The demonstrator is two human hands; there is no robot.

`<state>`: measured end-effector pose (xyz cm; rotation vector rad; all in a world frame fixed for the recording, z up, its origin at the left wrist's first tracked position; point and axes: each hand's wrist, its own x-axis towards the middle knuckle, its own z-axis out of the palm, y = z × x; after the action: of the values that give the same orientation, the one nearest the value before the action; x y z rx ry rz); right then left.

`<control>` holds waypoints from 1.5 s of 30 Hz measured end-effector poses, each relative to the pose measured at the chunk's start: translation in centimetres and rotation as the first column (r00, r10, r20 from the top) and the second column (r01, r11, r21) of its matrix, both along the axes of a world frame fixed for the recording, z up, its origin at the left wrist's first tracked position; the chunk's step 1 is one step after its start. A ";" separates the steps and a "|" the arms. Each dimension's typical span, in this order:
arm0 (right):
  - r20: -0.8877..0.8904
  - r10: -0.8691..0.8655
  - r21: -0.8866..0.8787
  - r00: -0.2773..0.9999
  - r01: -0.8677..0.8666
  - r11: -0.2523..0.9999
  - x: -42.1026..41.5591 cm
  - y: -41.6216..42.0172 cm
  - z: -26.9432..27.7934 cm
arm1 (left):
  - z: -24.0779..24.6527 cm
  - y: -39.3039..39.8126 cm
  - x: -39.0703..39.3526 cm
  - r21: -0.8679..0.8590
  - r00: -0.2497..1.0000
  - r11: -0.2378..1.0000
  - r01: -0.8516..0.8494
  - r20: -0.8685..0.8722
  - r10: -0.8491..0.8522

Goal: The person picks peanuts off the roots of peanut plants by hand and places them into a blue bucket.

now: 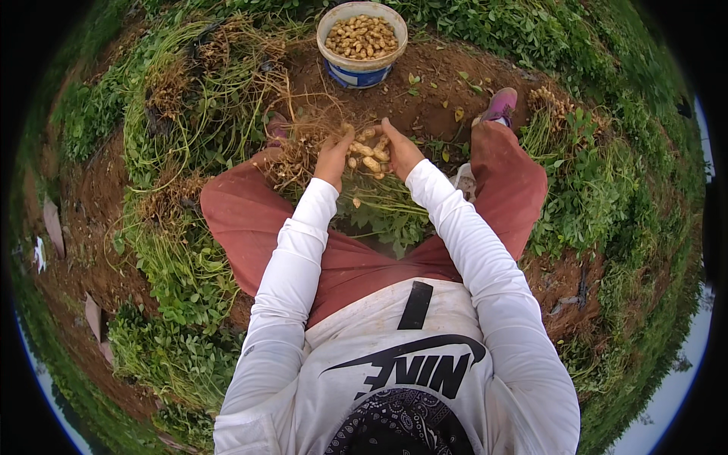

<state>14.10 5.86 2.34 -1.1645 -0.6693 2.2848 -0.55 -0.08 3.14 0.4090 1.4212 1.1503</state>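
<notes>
Between my knees, my left hand [335,153] closes around the root end of a pulled peanut plant, whose brown roots [296,151] spread to its left and above. Several tan peanut pods in their shells [371,154] hang in a cluster between both hands. My right hand [401,151] grips the right side of that cluster, its thumb up and fingers behind the pods. A single loose-looking pod [356,202] shows lower down, over green stems [387,199]. My fingertips are partly hidden by pods and roots.
A white and blue plastic bucket [362,74] of peanuts stands on brown soil beyond my hands. Uprooted peanut plants [187,96] lie heaped on the left, more [574,165] on the right. My shoes flank the soil patch. A whitish container [465,182] sits by my right leg.
</notes>
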 end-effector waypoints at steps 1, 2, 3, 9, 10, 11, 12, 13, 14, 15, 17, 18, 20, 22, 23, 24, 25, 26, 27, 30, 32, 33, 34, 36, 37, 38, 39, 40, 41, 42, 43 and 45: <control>0.022 0.016 0.007 1.000 -0.017 1.000 -0.1 0.0 0.4 | -0.2 0.0 0.0 -0.030 1.000 0.999 -0.012 -0.020 0.011; 0.149 0.047 0.080 0.988 -0.059 0.995 -0.3 -0.1 0.7 | -0.4 -0.1 -0.1 -0.029 1.000 1.000 0.001 -0.029 -0.002; 0.274 0.064 0.148 0.960 -0.107 0.983 -0.7 -0.3 1.5 | -0.4 -0.1 0.0 -0.026 0.999 1.000 0.017 -0.038 -0.018; 0.330 0.070 0.314 0.942 -0.179 0.932 -1.1 0.8 -3.0 | 0.6 -0.6 0.2 0.050 0.984 0.983 0.178 0.022 -0.179; 0.257 0.079 0.193 0.963 -0.132 0.972 -0.9 0.9 -2.8 | 0.8 -0.6 0.0 0.061 0.977 0.976 0.211 0.024 -0.213; 0.183 0.078 0.065 0.980 -0.091 0.994 -0.7 1.0 -2.7 | 1.1 -0.6 -0.1 0.071 0.969 0.967 0.245 0.026 -0.247; 0.161 0.054 0.031 0.985 -0.059 0.998 -0.4 1.2 -3.2 | 1.6 -0.6 0.1 0.064 0.968 0.966 0.249 0.012 -0.251; 0.153 0.018 0.028 0.988 -0.023 0.999 -0.2 1.4 -3.8 | 2.1 -0.6 0.4 0.057 0.967 0.965 0.255 -0.001 -0.255; 0.145 -0.018 0.025 0.989 0.014 1.000 -0.1 1.5 -4.4 | 2.3 -0.5 0.7 0.051 0.965 0.964 0.261 -0.015 -0.260; 0.134 -0.044 0.020 0.990 0.042 0.999 -0.3 1.3 -4.2 | 2.1 -0.6 0.6 0.057 0.964 0.962 0.266 -0.032 -0.264; 0.144 -0.067 0.032 0.987 0.063 0.998 -0.4 1.0 -3.8 | 1.0 -0.4 0.3 0.068 0.960 0.958 0.278 -0.066 -0.273; 0.149 -0.081 0.038 0.986 0.076 0.996 -0.5 0.8 -3.4 | 0.2 -0.3 0.2 0.075 0.950 0.954 0.291 -0.140 -0.279; 0.141 -0.055 0.077 0.989 0.044 0.996 -0.7 0.9 -4.2 | -1.2 -0.1 0.0 0.086 0.916 0.944 0.318 -0.286 -0.282; 0.141 -0.039 0.112 0.989 0.023 0.993 -0.8 0.9 -4.4 | -1.3 0.0 0.2 0.102 0.948 0.964 0.246 -0.234 -0.217; 0.144 -0.032 0.128 0.989 0.014 0.992 -0.8 0.9 -4.5 | -1.3 0.0 0.2 0.109 0.961 0.972 0.208 -0.208 -0.183; 0.144 -0.021 0.147 0.989 0.000 0.989 -1.0 1.0 -4.5 | -1.7 0.1 0.2 0.113 0.951 0.972 0.207 -0.257 -0.173; 0.161 -0.032 0.149 0.986 0.008 0.989 -1.2 1.0 -5.0 | -2.3 0.1 0.1 0.117 0.938 0.972 0.206 -0.306 -0.162; 0.177 -0.044 0.152 0.983 0.017 0.988 -1.4 0.8 -5.7 | -2.8 0.1 0.1 0.121 0.923 0.971 0.205 -0.354 -0.151; 0.195 -0.057 0.153 0.979 0.027 0.988 -1.6 0.6 -5.5 | -2.9 0.0 0.1 0.110 0.903 0.965 0.236 -0.391 -0.177; 0.452 -0.077 0.336 0.889 -0.090 0.937 -1.9 -0.2 -4.6 | -2.9 0.0 0.1 0.095 0.859 0.942 0.321 -0.448 -0.248; 0.553 -0.114 0.386 0.825 -0.133 0.913 -1.6 -0.2 -4.9 | -2.2 0.0 0.2 0.117 0.859 0.922 0.369 -0.421 -0.290; 0.598 -0.130 0.407 0.791 -0.159 0.900 -1.7 -0.3 -4.8 | -2.2 -0.2 0.3 0.125 0.864 0.924 0.362 -0.418 -0.282; 0.600 -0.176 0.471 0.781 -0.167 0.866 -1.7 -0.3 -4.8 | -2.1 -0.4 0.5 0.134 0.868 0.925 0.356 -0.415 -0.274; 0.591 -0.268 0.593 0.760 -0.184 0.784 -1.4 -0.3 -4.3 | -2.0 -0.5 0.7 0.143 0.868 0.931 0.337 -0.431 -0.248; 0.592 -0.257 0.586 0.764 -0.189 0.788 -1.4 -0.3 -4.0 | -1.9 -0.5 0.8 0.143 0.863 0.935 0.325 -0.450 -0.231; 0.593 -0.246 0.579 0.767 -0.194 0.792 -1.3 -0.3 -3.7 | -1.8 -0.5 0.8 0.143 0.857 0.939 0.313 -0.468 -0.214; 0.595 -0.236 0.572 0.768 -0.199 0.795 -1.2 -0.3 -3.0 | -1.5 -0.4 0.8 0.089 0.849 0.944 0.318 -0.469 -0.242; 0.613 -0.159 0.483 0.774 -0.207 0.851 -1.1 -0.2 -2.2 | -1.1 -0.3 0.6 0.035 0.841 0.946 0.322 -0.469 -0.269; 0.622 -0.081 0.388 0.779 -0.216 0.896 -1.0 -0.1 -1.4 | -0.9 -0.3 0.5 -0.019 0.833 0.945 0.326 -0.467 -0.297; 0.621 0.002 0.289 0.784 -0.231 0.929 -1.1 -0.1 -0.8 | -1.6 -0.4 0.3 0.025 0.825 0.950 0.312 -0.503 -0.258; 0.606 -0.006 0.295 0.795 -0.218 0.930 -1.2 -0.1 -1.1 | -2.7 -0.4 0.1 0.067 0.815 0.952 0.300 -0.537 -0.219; 0.578 -0.029 0.303 0.815 -0.183 0.935 -1.2 0.2 -2.3 | -3.0 -0.5 0.1 0.109 0.792 0.946 0.305 -0.580 -0.189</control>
<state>12.93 6.04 0.04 -1.6776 -1.3086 1.7435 -0.42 -0.57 0.10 1.1247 1.6953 0.9918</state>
